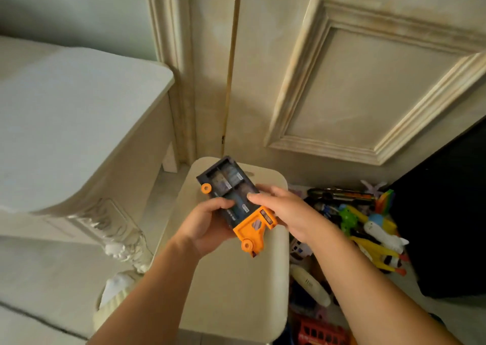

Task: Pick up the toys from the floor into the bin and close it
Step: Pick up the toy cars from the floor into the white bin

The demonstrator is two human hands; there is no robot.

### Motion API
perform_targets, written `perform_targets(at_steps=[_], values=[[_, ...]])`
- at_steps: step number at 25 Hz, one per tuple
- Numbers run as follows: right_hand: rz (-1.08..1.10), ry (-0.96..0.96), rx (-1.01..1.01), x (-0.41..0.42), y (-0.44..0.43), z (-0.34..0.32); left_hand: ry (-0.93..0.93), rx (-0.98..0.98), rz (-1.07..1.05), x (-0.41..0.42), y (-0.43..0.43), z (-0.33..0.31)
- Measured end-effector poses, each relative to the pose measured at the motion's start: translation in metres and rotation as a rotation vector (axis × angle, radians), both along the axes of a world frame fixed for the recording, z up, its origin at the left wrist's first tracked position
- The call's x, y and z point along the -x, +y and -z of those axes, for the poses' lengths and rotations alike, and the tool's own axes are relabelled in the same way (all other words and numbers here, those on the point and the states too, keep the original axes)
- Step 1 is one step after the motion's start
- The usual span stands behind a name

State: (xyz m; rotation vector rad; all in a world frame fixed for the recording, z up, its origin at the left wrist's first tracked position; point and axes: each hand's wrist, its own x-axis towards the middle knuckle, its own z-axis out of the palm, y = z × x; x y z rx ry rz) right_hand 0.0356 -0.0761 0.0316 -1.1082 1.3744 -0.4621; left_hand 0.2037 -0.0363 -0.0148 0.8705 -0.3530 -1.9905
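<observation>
I hold a toy truck (231,187) with a dark grey cargo bed, an orange cab and orange wheels, above a cream bin lid (231,279). My left hand (207,223) grips its near side from below. My right hand (284,210) holds the cab end, with fingers lying across the bed. To the right, an open bin or pile (349,226) holds several colourful toys: a green figure, yellow pieces, a white rocket-like toy (381,235) and a red basket-like toy (318,331). Whether the toys lie inside the bin or on the floor I cannot tell.
A cream carved table (79,134) stands on the left, with a shell-like ornament (118,289) by its leg. A panelled door (355,82) rises behind. A black object (447,213) stands at the right edge beside the toys.
</observation>
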Motion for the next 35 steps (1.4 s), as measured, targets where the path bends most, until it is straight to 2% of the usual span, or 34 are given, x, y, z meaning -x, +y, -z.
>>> perform_targets(at_steps=[2,4,7,9,11,15,18,20,23,26,30,33,35], values=[[-0.107,0.071,-0.044,-0.014,0.000,0.019,-0.024,-0.106,-0.004,-0.013,0.004,0.024],[-0.152,0.220,-0.005,-0.029,0.002,0.042,-0.112,-0.259,-0.069,-0.020,0.003,0.048],[-0.296,0.559,0.144,-0.049,0.000,0.086,-0.172,-0.506,-0.182,-0.023,0.007,0.084],[-0.425,0.746,0.246,-0.059,-0.001,0.117,-0.169,-0.592,-0.205,-0.019,0.011,0.096],[-0.528,0.857,0.325,-0.065,-0.004,0.140,-0.141,-0.625,-0.249,-0.015,0.008,0.102],[-0.544,0.904,0.433,-0.064,-0.007,0.167,-0.100,-0.582,-0.292,-0.012,-0.002,0.103],[-0.525,0.931,0.429,-0.061,-0.009,0.172,-0.157,-0.590,-0.287,-0.011,-0.007,0.102],[-0.531,0.908,0.397,-0.059,-0.012,0.168,-0.247,-0.616,-0.277,-0.007,-0.010,0.102],[-0.392,0.736,0.377,-0.058,-0.014,0.137,-0.473,-0.637,-0.269,0.006,-0.015,0.090],[-0.123,0.506,0.512,-0.046,-0.008,0.081,-0.691,-0.515,-0.298,0.027,-0.020,0.069],[0.299,0.386,0.631,0.011,0.002,0.036,-0.923,-0.131,-0.215,0.079,-0.012,0.023],[0.436,0.500,0.393,0.083,0.014,0.041,-0.922,0.158,-0.045,0.124,0.010,-0.008],[0.384,0.576,0.161,0.128,0.035,0.071,-0.831,0.199,0.096,0.156,0.023,-0.014]])
